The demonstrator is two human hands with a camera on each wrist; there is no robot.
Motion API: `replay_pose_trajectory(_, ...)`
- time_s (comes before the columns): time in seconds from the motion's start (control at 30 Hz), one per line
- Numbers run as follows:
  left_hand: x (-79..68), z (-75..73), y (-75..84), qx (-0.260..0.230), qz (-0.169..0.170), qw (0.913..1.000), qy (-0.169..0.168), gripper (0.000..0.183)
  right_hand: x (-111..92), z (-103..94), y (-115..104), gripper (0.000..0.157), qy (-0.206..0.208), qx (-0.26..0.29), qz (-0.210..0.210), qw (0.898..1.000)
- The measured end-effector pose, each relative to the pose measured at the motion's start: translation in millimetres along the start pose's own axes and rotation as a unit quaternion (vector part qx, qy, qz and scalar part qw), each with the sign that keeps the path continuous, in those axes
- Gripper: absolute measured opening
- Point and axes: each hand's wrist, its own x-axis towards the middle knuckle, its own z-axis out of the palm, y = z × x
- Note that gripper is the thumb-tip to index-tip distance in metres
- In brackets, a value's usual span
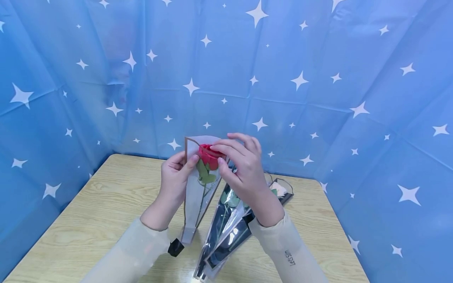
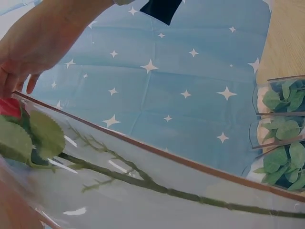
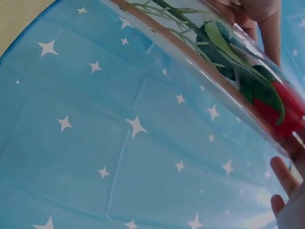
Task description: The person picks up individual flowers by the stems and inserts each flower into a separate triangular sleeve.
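Note:
A red rose [image 1: 209, 159] with green leaves and a long stem stands in a clear-fronted flower sleeve [image 1: 192, 192] with brown edging. My left hand [image 1: 172, 175] grips the sleeve's left side near the top, its thumb on the front beside the bloom. At the upper right, my right hand [image 1: 244, 167] has thumb and forefinger at the sleeve's mouth, pinching its rim by the petals. The right wrist view shows the rose [image 3: 274, 107] through the film, with the right hand's fingers [image 3: 284, 176] at the mouth. Part of the bloom is hidden behind those fingers.
Several other wrapped flowers lie on the wooden table [image 1: 301, 243], partly under my right forearm. One white rose [image 1: 278, 189] shows in a black-edged sleeve [image 1: 231, 239]. A black piece [image 1: 175, 247] is near my left cuff. Blue star-printed curtain [image 1: 226, 70] surrounds the table.

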Motion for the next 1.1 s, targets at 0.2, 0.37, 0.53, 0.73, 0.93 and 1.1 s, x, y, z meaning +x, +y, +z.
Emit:
replay_pose_trajectory(0.2,-1.4,3.4,0.7,0.002,0.009,1.0,0.001,0.018,0.0,0.0,-1.6,0.029,-0.015,-0.007,0.009,1.0)
replay_pose_trajectory(0.37,-1.3,3.7,0.7,0.007,0.008,0.9999,0.002,0.02,0.5,0.4,-2.0,0.028,-0.014,-0.012,0.014,1.0)
replay_pose_trajectory(0.53,1.0,4.2,4.2,-0.015,0.01,0.9998,0.004,0.02,-1.5,2.7,-0.2,0.035,0.034,0.058,0.028,0.997)
replay_pose_trajectory(0.73,6.2,0.4,12.7,-0.093,0.01,0.9943,0.05,0.011,-23.1,7.4,9.7,0.043,0.048,0.223,0.133,0.964)
replay_pose_trajectory(0.93,9.7,-4.7,19.9,-0.149,-0.005,0.9854,0.082,0.015,-52.8,20.3,16.9,0.027,-0.085,0.286,0.25,0.921)
replay_pose_trajectory(1.1,9.5,-4.6,21.7,-0.167,-0.019,0.9822,0.085,0.016,-61.4,27.5,9.5,0.024,-0.1,0.26,0.288,0.916)
